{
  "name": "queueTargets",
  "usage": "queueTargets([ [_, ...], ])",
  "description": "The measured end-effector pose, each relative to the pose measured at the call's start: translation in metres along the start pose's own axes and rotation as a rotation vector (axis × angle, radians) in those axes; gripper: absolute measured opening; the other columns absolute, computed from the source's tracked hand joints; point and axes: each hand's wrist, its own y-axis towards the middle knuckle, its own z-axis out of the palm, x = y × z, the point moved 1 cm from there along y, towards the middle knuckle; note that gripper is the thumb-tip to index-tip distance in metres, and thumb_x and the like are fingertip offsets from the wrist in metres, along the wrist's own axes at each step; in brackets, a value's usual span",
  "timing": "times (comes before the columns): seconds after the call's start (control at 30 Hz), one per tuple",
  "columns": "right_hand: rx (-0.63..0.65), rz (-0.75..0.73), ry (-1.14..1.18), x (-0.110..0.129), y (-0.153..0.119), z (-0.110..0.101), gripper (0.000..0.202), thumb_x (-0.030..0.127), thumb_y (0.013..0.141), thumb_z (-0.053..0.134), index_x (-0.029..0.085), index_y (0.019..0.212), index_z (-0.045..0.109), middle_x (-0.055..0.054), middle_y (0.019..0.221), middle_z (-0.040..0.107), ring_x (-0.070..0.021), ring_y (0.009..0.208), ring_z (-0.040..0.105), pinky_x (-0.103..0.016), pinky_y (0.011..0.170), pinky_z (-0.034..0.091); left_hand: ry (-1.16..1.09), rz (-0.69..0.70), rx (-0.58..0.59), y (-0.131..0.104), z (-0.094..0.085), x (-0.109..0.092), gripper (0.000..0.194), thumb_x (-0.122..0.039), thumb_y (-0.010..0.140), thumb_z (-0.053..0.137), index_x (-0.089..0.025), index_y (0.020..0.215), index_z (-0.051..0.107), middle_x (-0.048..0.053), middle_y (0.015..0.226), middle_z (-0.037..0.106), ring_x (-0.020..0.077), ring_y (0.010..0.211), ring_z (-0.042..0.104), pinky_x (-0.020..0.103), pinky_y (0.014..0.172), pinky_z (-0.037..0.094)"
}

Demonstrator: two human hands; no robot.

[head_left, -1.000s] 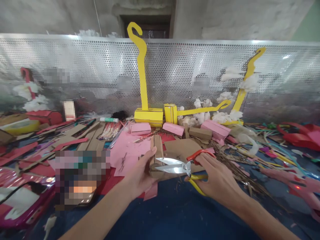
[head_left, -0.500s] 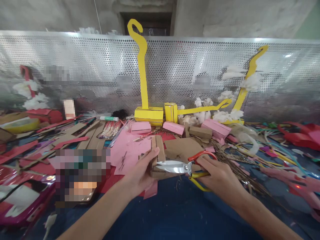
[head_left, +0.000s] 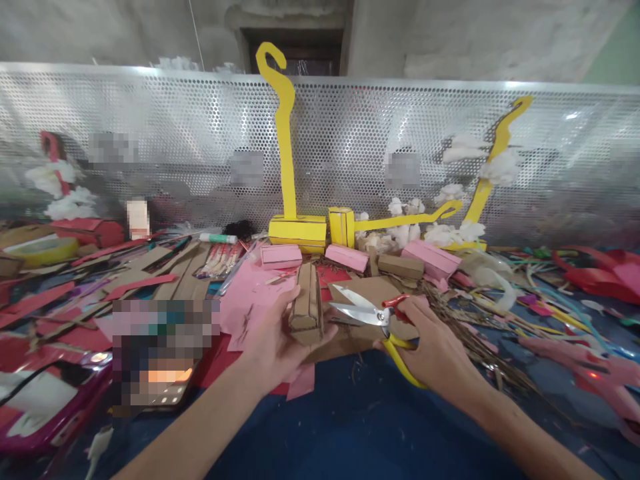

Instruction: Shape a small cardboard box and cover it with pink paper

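My left hand (head_left: 280, 337) is closed around a folded brown cardboard block (head_left: 306, 300), thumb along its left side. The block is many-sided, with dark lines along its edges. In my right hand (head_left: 430, 337) is a pair of scissors (head_left: 363, 313) with one red and one yellow handle. Their blades are parted and point left, apart from the block. Behind them a flat sheet of brown cardboard (head_left: 363, 293) lies on pink and red paper (head_left: 250, 293).
Yellow hooked paper shapes on block bases (head_left: 298, 230) stand along the perforated metal panel (head_left: 200, 133). Pink paper blocks (head_left: 433, 259) lie before them. A pink glue gun (head_left: 585, 360) with a red light is at right, dry twigs (head_left: 480, 347) beside my right hand, a phone (head_left: 170, 393) at left.
The cardboard block has turned in my left hand, so its end faces me. The scissors have moved off it to the right, and their blades have opened.
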Motion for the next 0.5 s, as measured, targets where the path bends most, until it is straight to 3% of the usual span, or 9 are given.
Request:
queueTargets([
  [0.2, 0.059, -0.016, 0.113, 0.007, -0.001, 0.000, 0.031, 0.035, 0.085, 0.073, 0.024, 0.106, 0.054, -0.009, 0.111, 0.064, -0.0262, 0.096, 0.067, -0.032, 0.077, 0.054, -0.022, -0.008, 0.103, 0.000, -0.002, -0.005, 0.022, -0.031, 0.093, 0.060, -0.013, 0.098, 0.070, 0.011, 0.085, 0.076, 0.0227, 0.078, 0.072, 0.035, 0.073, 0.057],
  [0.33, 0.085, -0.042, 0.174, 0.013, -0.003, -0.004, 0.034, 0.034, 0.087, 0.073, 0.024, 0.112, 0.053, -0.010, 0.114, 0.061, -0.0279, 0.104, 0.064, -0.036, 0.085, 0.053, -0.055, -0.015, 0.125, 0.004, -0.008, -0.007, 0.025, -0.037, 0.095, 0.059, -0.016, 0.102, 0.070, 0.010, 0.093, 0.078, 0.0255, 0.090, 0.073, 0.039, 0.082, 0.058],
  [0.5, 0.103, -0.051, 0.208, 0.014, -0.004, -0.008, 0.036, 0.015, 0.083, 0.066, 0.026, 0.115, 0.052, -0.007, 0.115, 0.060, -0.0257, 0.107, 0.062, -0.035, 0.089, 0.052, 0.027, 0.011, 0.137, 0.004, -0.008, -0.008, 0.031, -0.039, 0.095, 0.065, -0.017, 0.116, 0.070, 0.009, 0.100, 0.078, 0.0232, 0.090, 0.074, 0.037, 0.083, 0.060],
])
